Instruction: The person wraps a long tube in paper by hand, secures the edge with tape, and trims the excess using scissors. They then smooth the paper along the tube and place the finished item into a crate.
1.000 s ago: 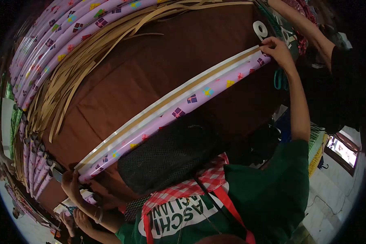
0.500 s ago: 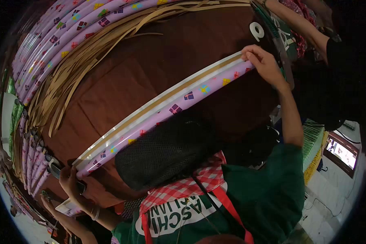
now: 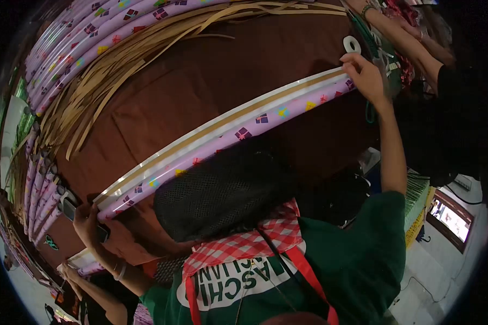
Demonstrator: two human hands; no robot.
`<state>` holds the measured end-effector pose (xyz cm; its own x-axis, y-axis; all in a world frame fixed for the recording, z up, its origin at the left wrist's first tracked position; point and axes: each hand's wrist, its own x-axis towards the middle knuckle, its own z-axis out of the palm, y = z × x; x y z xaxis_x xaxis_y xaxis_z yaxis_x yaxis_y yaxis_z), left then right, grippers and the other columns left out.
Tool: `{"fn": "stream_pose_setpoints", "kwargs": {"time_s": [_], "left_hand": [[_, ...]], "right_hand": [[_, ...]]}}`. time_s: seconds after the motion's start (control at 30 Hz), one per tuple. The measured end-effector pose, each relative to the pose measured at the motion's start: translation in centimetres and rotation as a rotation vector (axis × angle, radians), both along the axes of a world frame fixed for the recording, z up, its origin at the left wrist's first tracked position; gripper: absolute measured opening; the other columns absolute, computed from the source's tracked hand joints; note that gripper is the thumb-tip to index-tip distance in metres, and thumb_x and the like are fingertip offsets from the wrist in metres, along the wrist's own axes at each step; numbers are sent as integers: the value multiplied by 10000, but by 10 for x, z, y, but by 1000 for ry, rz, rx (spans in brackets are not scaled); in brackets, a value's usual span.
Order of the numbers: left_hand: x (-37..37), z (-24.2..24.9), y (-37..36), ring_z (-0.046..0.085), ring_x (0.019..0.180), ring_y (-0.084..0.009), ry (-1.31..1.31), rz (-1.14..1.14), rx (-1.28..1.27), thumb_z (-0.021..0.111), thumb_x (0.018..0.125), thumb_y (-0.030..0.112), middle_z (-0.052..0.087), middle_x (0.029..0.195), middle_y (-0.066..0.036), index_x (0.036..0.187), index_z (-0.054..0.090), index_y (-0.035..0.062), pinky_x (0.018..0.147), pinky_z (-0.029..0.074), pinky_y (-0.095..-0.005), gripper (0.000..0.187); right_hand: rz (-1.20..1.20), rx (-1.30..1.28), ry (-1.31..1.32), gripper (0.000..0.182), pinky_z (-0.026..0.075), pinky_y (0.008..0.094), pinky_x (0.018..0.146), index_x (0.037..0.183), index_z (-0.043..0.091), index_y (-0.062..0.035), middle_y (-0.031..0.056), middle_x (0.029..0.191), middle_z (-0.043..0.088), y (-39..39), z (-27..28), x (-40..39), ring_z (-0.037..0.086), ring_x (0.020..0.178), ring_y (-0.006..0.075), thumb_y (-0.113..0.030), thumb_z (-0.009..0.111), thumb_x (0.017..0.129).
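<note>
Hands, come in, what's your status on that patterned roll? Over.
Left hand at one end of roll, right hand at the other. Exact grip unclear. Black mesh close along part of roll's near edge.

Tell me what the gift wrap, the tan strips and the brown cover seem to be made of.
Gift wrap: glossy paper or plastic film, from its bright reflections.
Tan strips: matt, perhaps stiff paper, being flat and gently curving.
Brown cover: probably dull fabric, given its soft creases.
</note>
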<state>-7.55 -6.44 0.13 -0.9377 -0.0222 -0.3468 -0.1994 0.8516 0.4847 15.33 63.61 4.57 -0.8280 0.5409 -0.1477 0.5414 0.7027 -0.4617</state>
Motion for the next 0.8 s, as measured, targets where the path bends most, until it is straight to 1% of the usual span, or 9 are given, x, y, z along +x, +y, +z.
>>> {"fn": "stream_pose_setpoints", "kwargs": {"time_s": [0.1,0.13,0.2,0.27,0.37,0.47,0.57,0.67,0.8], "left_hand": [[-2,-9,-9,556,639,-103,70,-54,20,734,759,246,630,713,-52,885,621,-10,577,447,-259,307],[0,-8,-4,559,635,-105,101,-49,19,736,757,249,631,709,-55,877,621,-9,576,449,-261,307],[5,-3,5,561,632,-107,130,-28,9,738,755,252,631,704,-58,869,621,-7,575,451,-264,307],[6,4,17,550,620,-95,171,-100,-55,742,754,254,624,691,-54,874,622,-4,559,441,-253,309],[7,13,31,529,600,-76,65,0,-25,735,762,225,616,684,-43,887,623,-6,531,417,-231,286],[12,12,32,535,609,-81,130,-5,-5,729,767,200,624,711,-31,902,618,-17,546,420,-226,279],[13,8,31,559,669,-85,111,18,117,724,772,197,638,759,-43,922,617,-12,595,436,-226,278],[12,13,35,565,677,-88,78,11,75,721,774,191,638,775,-47,930,618,-4,607,442,-228,270],[12,7,38,564,703,-117,184,1,145,717,746,160,623,792,-53,960,602,-10,639,450,-259,297]], "right_hand": [[131,-157,-35,141,454,253,726,984,556,-24,20,797,591,-12,-12,-7,562,778,89,-117,517,886],[90,-151,-54,142,450,246,712,987,559,-26,12,782,578,-9,-15,-7,544,754,88,-110,518,881],[54,-78,-60,184,466,300,713,998,577,-59,93,837,622,19,-23,4,595,775,173,-172,565,854],[-5,-85,-64,181,465,301,712,994,577,-65,87,841,624,49,-29,17,601,785,181,-177,568,852],[-27,116,-137,203,461,292,720,1026,587,-71,85,865,633,59,-25,21,591,793,156,-190,562,864],[-11,32,-12,210,460,287,732,1038,584,-54,90,872,635,0,-4,0,586,794,145,-174,556,868],[172,-227,38,201,469,294,747,1020,575,-13,87,887,636,-58,1,-25,592,797,150,-128,574,856],[289,-243,-52,158,482,305,773,968,583,-5,91,870,637,-104,2,-46,618,840,173,-103,589,845],[396,-163,-20,102,492,314,700,889,596,-9,97,804,627,-124,-14,-58,625,759,192,-78,605,813]]}}
